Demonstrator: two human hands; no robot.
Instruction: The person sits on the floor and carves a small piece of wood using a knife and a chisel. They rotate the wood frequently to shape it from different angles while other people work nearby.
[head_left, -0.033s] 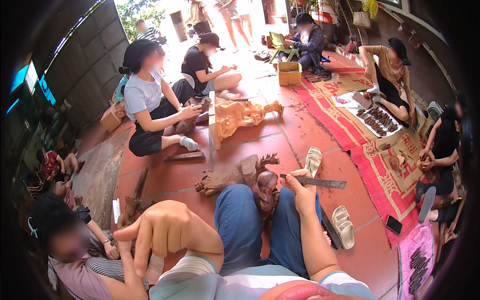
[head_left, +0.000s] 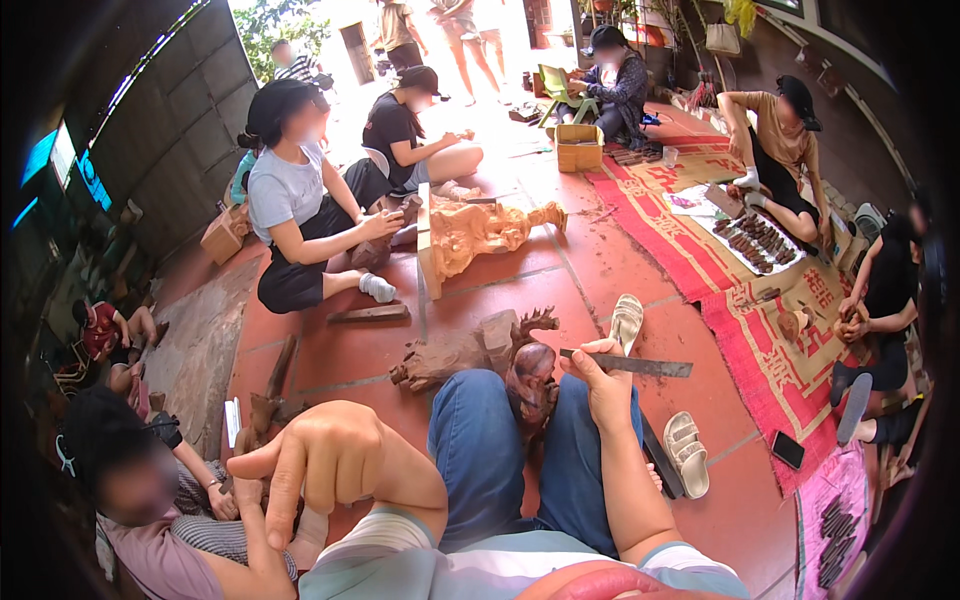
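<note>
head view, looking down past the person's own knees to a red tiled floor. the right hand is closed around the near end of a long flat metal file; the file's long axis runs almost level across the picture, its free end pointing to the person's right, away from the body. just to the left of that hand, touching or nearly touching it, a dark rounded wooden carving rests between the blue-trousered legs, and beyond it lies a larger rough carved root piece on the floor. the carving thus lies to the left of the file hand, at the handle end rather than under the blade. the left hand is raised nearer the camera, well apart from the carving, fingers loosely curled with the forefinger pointing down; it appears to hold nothing, though its palm is hidden. the right hand is clearly the nearer of the two to the carving.

surroundings, same view: two pale sandals lie to the right of the legs; a large light wooden figure lies on its side farther off, beside a seated person in a grey shirt; other people sit along a red patterned mat.
</note>
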